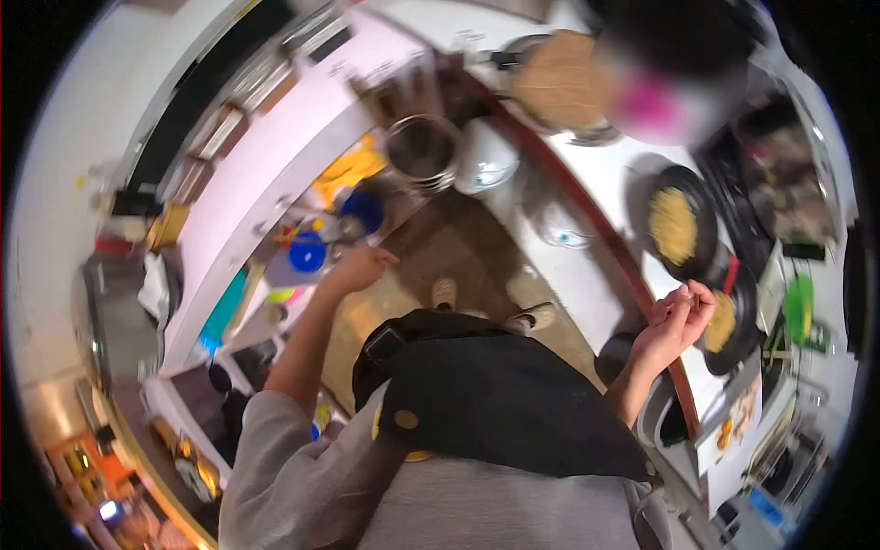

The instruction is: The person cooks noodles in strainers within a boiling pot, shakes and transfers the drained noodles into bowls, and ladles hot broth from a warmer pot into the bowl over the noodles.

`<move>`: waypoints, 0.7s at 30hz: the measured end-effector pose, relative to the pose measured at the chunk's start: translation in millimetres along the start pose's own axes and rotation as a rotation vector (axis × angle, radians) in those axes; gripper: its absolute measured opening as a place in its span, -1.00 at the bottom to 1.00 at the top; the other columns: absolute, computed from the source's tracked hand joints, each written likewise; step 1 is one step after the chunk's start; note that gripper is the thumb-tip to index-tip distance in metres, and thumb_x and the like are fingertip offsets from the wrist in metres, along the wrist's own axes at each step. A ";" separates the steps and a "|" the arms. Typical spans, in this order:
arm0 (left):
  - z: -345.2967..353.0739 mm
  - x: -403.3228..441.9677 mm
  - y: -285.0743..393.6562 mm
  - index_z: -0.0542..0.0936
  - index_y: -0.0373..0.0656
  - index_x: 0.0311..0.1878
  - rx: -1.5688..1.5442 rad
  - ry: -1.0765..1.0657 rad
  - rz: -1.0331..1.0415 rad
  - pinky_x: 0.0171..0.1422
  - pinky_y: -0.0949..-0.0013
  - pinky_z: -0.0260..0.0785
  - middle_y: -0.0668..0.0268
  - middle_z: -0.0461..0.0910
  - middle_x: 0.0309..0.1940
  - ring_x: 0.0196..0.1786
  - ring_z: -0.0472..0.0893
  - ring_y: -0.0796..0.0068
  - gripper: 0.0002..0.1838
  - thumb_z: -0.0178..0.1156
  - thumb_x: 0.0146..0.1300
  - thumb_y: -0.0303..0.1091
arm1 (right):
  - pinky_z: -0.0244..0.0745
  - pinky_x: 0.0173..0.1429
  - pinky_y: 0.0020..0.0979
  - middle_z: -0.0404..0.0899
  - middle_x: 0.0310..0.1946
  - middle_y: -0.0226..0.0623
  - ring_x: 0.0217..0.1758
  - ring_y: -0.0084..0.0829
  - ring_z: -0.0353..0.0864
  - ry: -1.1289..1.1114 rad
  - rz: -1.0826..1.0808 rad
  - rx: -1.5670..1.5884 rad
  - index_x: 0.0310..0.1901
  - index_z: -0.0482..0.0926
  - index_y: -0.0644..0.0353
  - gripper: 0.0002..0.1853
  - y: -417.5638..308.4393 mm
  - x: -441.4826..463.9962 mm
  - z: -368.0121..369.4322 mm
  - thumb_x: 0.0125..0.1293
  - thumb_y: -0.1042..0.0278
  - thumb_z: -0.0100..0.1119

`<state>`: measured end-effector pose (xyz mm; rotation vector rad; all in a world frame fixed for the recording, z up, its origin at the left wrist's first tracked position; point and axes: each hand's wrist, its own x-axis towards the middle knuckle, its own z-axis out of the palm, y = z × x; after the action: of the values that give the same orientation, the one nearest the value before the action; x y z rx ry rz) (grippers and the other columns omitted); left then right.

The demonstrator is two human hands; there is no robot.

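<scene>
My left hand [360, 269] is out to the left over the floor side of the shelves, its index finger stretched and the other fingers loosely bent, with nothing visible in it. Near it are a blue round lid or container [307, 251] and a second blue container [361, 213]. My right hand [667, 332] is raised at the counter's edge, fingertips and thumb drawn together; whether something small is between them I cannot make out. Just beyond it lies a dark pan [744, 341] with yellowish food [720, 323]. Another black pan [704, 197] holds pale yellow shredded food [673, 225].
A person [669, 73] stands across the counter, near a round wooden board [561, 81]. A large metal pot [422, 149] and a white bucket [486, 156] stand on the floor side. The counter's red-brown edge [573, 183] runs along my right. A white board [729, 431] with food bits lies at lower right.
</scene>
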<state>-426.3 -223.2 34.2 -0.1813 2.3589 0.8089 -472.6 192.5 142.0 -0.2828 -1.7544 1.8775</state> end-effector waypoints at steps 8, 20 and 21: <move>47.3 -9.3 -185.6 0.59 -0.15 -0.06 -0.395 0.374 -0.437 0.04 0.24 0.40 0.00 0.59 -0.15 -0.03 0.57 0.11 -0.67 0.08 0.10 -0.30 | 0.13 -0.42 -0.68 0.33 -0.44 -0.53 -0.47 -0.74 0.24 -0.502 0.104 -0.287 -0.08 0.37 0.19 -0.79 27.8 -92.0 121.7 0.27 0.55 0.06; 58.3 167.9 -283.9 0.51 -0.15 -0.05 0.469 0.703 -0.028 -0.02 0.17 0.41 0.11 0.56 -0.13 -0.14 0.55 0.13 -0.57 0.23 0.03 -0.15 | 0.32 -0.47 -0.47 0.47 -0.56 -0.29 -0.57 -0.56 0.42 -0.602 0.051 -0.843 -0.10 0.40 0.20 -0.78 15.1 -104.8 111.4 0.20 0.58 0.03; 65.9 163.4 -278.3 0.54 -0.14 -0.12 0.467 0.751 -0.028 -0.09 0.18 0.43 0.12 0.58 -0.19 -0.20 0.57 0.14 -0.61 0.24 -0.03 -0.17 | 0.27 -0.48 -0.54 0.40 -0.58 -0.39 -0.55 -0.66 0.33 -0.584 0.129 -0.801 -0.11 0.41 0.19 -0.80 13.5 -107.6 109.5 0.23 0.58 0.03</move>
<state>-433.2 -395.8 -246.2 -0.3656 3.1583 0.1462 -442.2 43.0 119.9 -0.1363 -2.9096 1.3045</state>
